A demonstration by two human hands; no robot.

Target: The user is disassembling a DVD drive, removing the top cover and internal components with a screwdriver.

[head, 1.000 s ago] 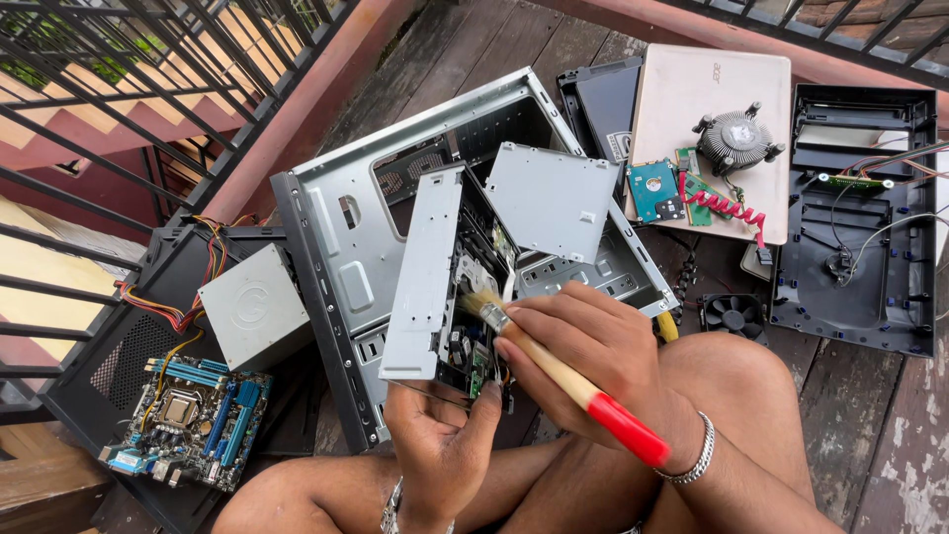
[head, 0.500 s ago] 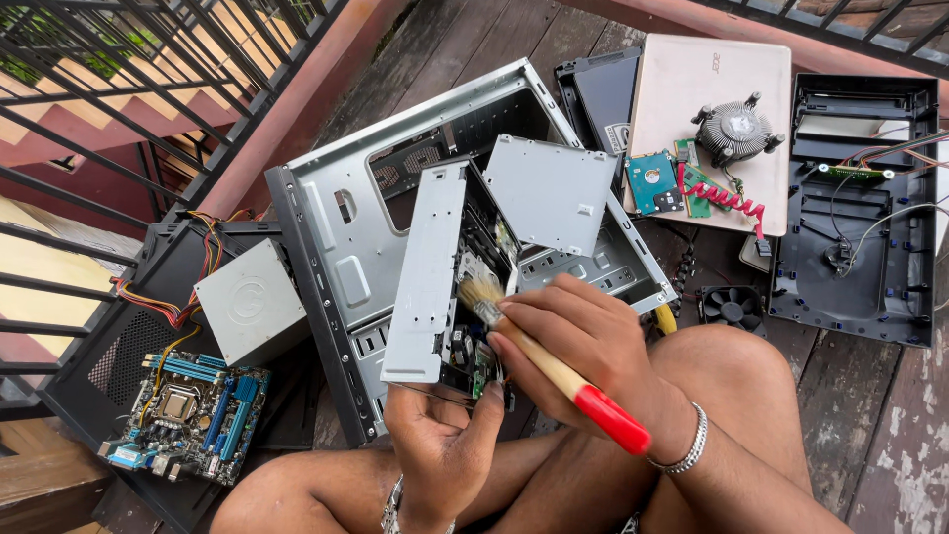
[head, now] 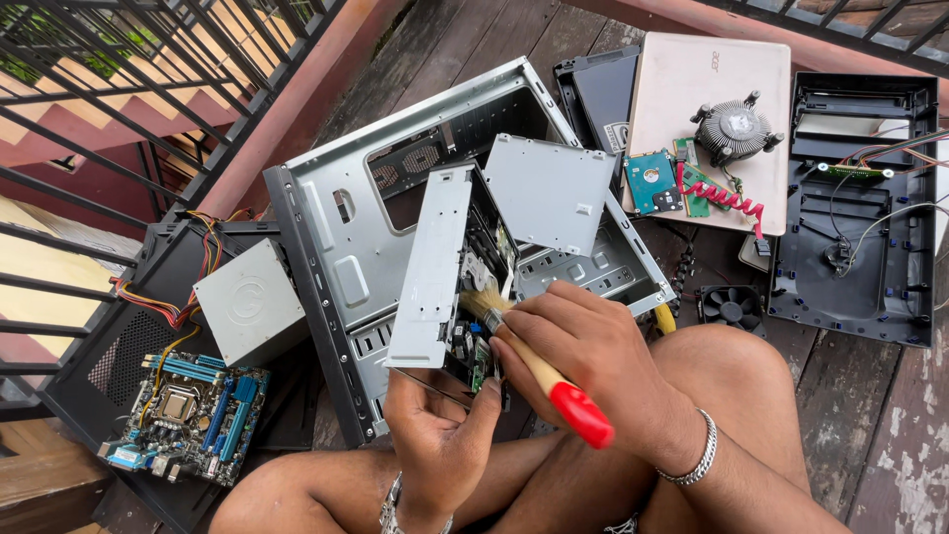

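The right hand [head: 593, 346] is gripping a red-handled brush [head: 539, 371], bristles touching the opened disc drive [head: 445, 272]. The left hand [head: 440, 430] is clasping the drive's lower end, holding it above the grey computer case [head: 336, 237]. A motherboard [head: 188, 415] is lying well apart at left.

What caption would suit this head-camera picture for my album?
Right hand brushes an opened drive unit with a red-handled paintbrush, left hand steadying it above a stripped computer case.

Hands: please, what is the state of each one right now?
Left hand: closed, holding the grey metal drive from below.
Right hand: closed, holding a paintbrush with red handle.
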